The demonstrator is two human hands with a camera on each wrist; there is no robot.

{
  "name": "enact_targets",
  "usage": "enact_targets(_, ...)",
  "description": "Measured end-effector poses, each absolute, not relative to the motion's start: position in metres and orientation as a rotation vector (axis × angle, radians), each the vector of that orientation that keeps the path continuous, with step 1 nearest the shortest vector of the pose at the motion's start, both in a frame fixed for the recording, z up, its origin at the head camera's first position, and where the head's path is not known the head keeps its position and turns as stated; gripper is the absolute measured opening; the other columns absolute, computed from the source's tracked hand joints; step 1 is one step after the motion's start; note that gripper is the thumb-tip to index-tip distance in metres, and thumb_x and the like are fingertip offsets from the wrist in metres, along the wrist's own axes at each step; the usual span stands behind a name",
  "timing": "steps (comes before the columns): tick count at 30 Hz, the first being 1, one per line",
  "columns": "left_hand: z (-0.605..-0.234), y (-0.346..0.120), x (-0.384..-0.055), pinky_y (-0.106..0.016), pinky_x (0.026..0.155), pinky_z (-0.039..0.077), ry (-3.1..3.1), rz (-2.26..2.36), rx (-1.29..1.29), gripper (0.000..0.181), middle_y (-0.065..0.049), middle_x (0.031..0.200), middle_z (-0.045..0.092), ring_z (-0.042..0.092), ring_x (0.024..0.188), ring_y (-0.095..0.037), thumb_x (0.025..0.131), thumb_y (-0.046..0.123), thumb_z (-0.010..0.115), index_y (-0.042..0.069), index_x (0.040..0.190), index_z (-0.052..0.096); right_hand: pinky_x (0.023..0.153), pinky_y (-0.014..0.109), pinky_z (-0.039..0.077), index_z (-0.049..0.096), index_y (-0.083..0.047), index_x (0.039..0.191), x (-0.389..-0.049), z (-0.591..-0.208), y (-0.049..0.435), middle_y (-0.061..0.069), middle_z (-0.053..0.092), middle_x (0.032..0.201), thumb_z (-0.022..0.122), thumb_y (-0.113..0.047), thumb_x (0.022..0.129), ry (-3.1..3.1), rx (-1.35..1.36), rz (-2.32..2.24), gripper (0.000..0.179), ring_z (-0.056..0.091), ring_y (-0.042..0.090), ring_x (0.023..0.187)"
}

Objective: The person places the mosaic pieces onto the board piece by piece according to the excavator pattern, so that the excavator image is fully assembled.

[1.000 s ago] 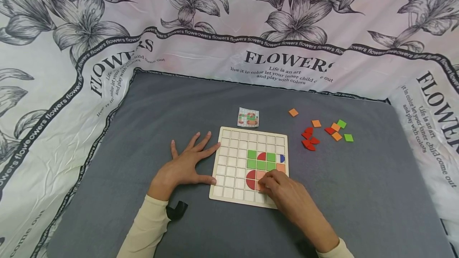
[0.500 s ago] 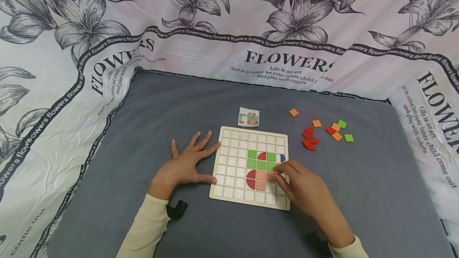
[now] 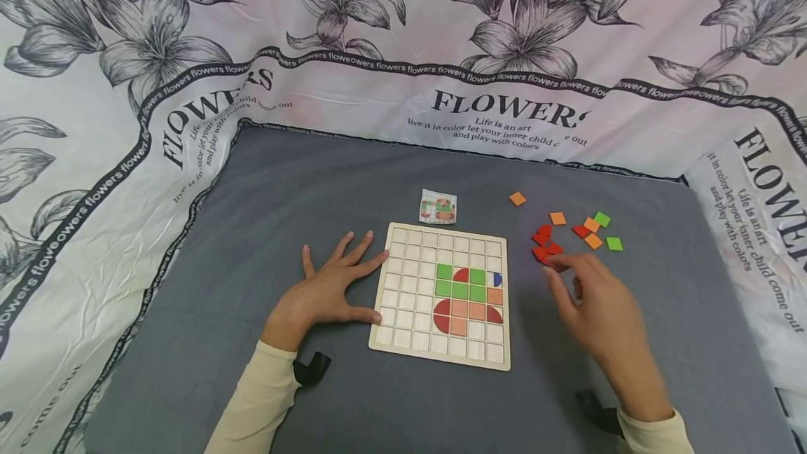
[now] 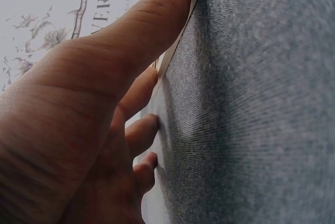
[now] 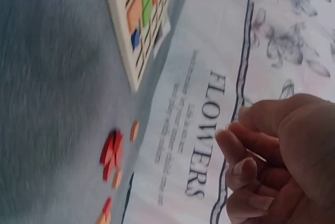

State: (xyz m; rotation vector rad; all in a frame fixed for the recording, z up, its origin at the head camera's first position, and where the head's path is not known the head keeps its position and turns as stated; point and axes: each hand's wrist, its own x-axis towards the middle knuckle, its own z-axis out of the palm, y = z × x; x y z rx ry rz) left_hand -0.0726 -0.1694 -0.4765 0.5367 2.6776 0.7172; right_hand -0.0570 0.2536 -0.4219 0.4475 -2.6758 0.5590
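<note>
A square wooden grid board (image 3: 435, 357) lies on the grey cloth. My left hand (image 3: 324, 296) is spread flat beside it, with thumb and index fingertip at its left edge. In the board's cells sit green squares (image 3: 444, 289), orange squares (image 3: 458, 326), red quarter-round pieces (image 3: 494, 314) and a blue rounded piece (image 3: 497, 279). To the right of the board hovers my right hand (image 3: 599, 310), fingers loosely bent, thumb and index tips apart. Those tips come close to a small pile of red pieces (image 3: 539, 238). In the right wrist view nothing shows between the fingers (image 5: 235, 145).
A small printed pattern card (image 3: 438, 207) lies behind the board. Loose orange tiles (image 3: 557, 218) and green tiles (image 3: 614, 244) are scattered at the back right. A flower-printed cloth (image 3: 353, 100) surrounds the grey surface.
My right hand has let go of an orange square on the board and moved right to the red pile. A red piece at the board's right edge is uncovered. My left hand stays put.
</note>
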Motion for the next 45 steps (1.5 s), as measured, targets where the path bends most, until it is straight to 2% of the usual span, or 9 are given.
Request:
enact_targets(6,-0.477,-0.170,-0.072,-0.087,0.108,-0.015,2.679,0.719,0.532,0.111,-0.001,0.178,0.013,0.001,0.164,-0.036,0.075,0.065,0.089,0.034,0.167,0.035,0.049,0.022,0.029,0.077,-0.007,0.115,-0.063,-0.420,0.277,0.001,0.053,0.081,0.079,-0.011,0.094,-2.602,0.298,0.555,0.021,0.037,0.004,0.067)
enact_targets(13,-0.477,-0.169,-0.072,-0.086,0.108,-0.016,2.679,0.723,0.535,0.111,0.001,0.178,0.012,0.000,0.165,-0.035,0.075,0.067,0.088,0.035,0.167,0.034,0.048,0.022,0.029,0.077,-0.006,0.119,-0.072,-0.423,0.296,0.007,0.065,0.093,0.076,-0.017,0.098,-2.626,0.143,0.537,0.024,0.036,-0.002,0.067)
enact_targets(15,-0.477,-0.169,-0.072,-0.085,0.108,-0.017,2.673,0.726,0.534,0.112,0.002,0.178,0.011,-0.001,0.165,-0.034,0.075,0.067,0.088,0.036,0.167,0.033,0.047,0.024,0.031,0.076,-0.006,0.120,-0.074,-0.425,0.300,0.008,0.067,0.097,0.076,-0.018,0.098,-2.646,0.109,0.525,0.025,0.042,0.001,0.068)
enact_targets(20,-0.477,-0.168,-0.072,-0.085,0.109,-0.017,2.667,0.729,0.535,0.112,0.001,0.178,0.011,-0.001,0.165,-0.034,0.075,0.067,0.088,0.036,0.167,0.033,0.047,0.031,0.036,0.075,-0.003,0.124,-0.080,-0.430,0.307,0.014,0.069,0.105,0.074,-0.021,0.100,-2.708,0.055,0.507,0.030,0.055,0.019,0.069)
enact_targets(25,-0.476,-0.168,-0.072,-0.086,0.109,-0.015,2.672,0.735,0.534,0.111,0.000,0.178,0.013,0.000,0.164,-0.036,0.075,0.066,0.088,0.034,0.167,0.035,0.046,0.031,0.037,0.073,0.000,0.126,-0.088,-0.435,0.317,0.018,0.068,0.109,0.072,-0.023,0.101,-2.756,0.028,0.496,0.034,0.056,0.021,0.068)
enact_targets(36,-0.476,-0.169,-0.071,-0.086,0.108,-0.016,2.680,0.730,0.534,0.111,-0.001,0.178,0.013,0.000,0.164,-0.036,0.076,0.065,0.089,0.034,0.167,0.034,0.047,0.041,0.042,0.071,0.002,0.130,-0.106,-0.455,0.336,0.023,0.066,0.113,0.069,-0.025,0.102,-2.859,-0.059,0.494,0.038,0.063,0.037,0.075)
enact_targets(42,-0.476,-0.169,-0.071,-0.086,0.109,-0.017,2.678,0.730,0.529,0.112,0.001,0.178,0.012,-0.001,0.165,-0.034,0.075,0.066,0.089,0.035,0.167,0.033,0.059,0.059,0.049,0.071,0.003,0.128,-0.115,-0.461,0.342,0.024,0.066,0.114,0.069,-0.025,0.103,-2.904,-0.075,0.478,0.038,0.064,0.045,0.088)
enact_targets(45,-0.475,-0.169,-0.071,-0.086,0.108,-0.016,2.674,0.738,0.529,0.112,0.001,0.178,0.012,-0.001,0.165,-0.034,0.075,0.066,0.089,0.035,0.167,0.033,0.064,0.063,0.049,0.071,0.003,0.127,-0.120,-0.464,0.344,0.025,0.065,0.114,0.068,-0.024,0.103,-2.940,-0.079,0.461,0.037,0.064,0.047,0.092)
